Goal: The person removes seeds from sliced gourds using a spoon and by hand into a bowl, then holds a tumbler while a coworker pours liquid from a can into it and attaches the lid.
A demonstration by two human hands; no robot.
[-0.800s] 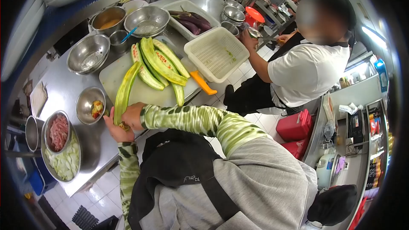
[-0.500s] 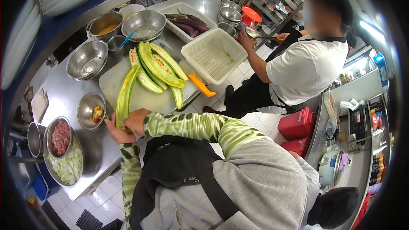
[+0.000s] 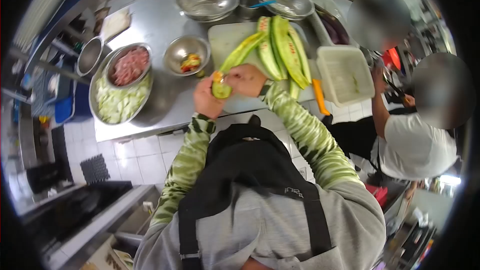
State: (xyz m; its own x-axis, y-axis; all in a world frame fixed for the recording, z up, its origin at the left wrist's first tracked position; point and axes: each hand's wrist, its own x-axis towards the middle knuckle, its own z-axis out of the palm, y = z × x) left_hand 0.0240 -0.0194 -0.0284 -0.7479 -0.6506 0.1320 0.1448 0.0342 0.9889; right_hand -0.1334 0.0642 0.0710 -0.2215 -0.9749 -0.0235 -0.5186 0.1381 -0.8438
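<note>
Near the table's front edge, my left hand (image 3: 207, 97) is closed round the near end of a long green gourd piece (image 3: 242, 52). My right hand (image 3: 246, 80) is closed on the same end, its fingertips at the cut face, where orange-red pulp shows. The far end of this piece reaches over the white cutting board (image 3: 225, 34). Several more green gourd pieces (image 3: 287, 52) lie on the board, some with red seeds showing. A steel bowl (image 3: 172, 45) with red and yellow bits stands just beyond my left hand.
On the left, a bowl of sliced meat (image 3: 131, 65) rests in a larger bowl of chopped pale vegetable (image 3: 122, 102). Steel bowls (image 3: 207, 1) line the back. An orange-handled tool (image 3: 318, 96) lies beside a white basket (image 3: 345, 75). Two people (image 3: 417, 145) stand at the right.
The view has swung, and the table now lies straight ahead. The gourd's near end is tipped toward the camera, showing its cut face. Both hands still grip it.
</note>
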